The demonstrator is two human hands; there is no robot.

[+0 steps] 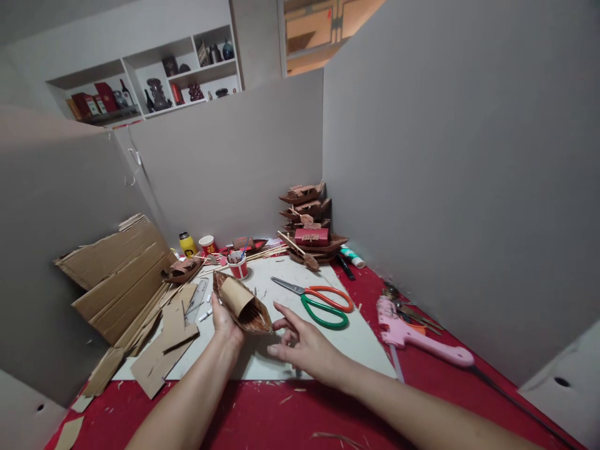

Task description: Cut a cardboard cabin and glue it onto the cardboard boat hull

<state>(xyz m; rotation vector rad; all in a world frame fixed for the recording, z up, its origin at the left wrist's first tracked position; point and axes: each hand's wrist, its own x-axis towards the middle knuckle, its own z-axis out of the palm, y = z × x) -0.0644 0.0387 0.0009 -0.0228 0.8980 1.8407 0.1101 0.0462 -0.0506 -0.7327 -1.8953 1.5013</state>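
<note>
Bare forearms [187,394] reach over the red cloth [262,419]. The left hand [227,324] holds the small brown boat [257,322], with its curved tan cover [237,294], above the pale board [368,353]. Beside the boat's near end, the right hand [307,345] is half open and grips nothing. It seems a checking step; the next touch calls for light fingers and steady support.

The boat [249,317] hides the left hand [227,324] partly.
</note>
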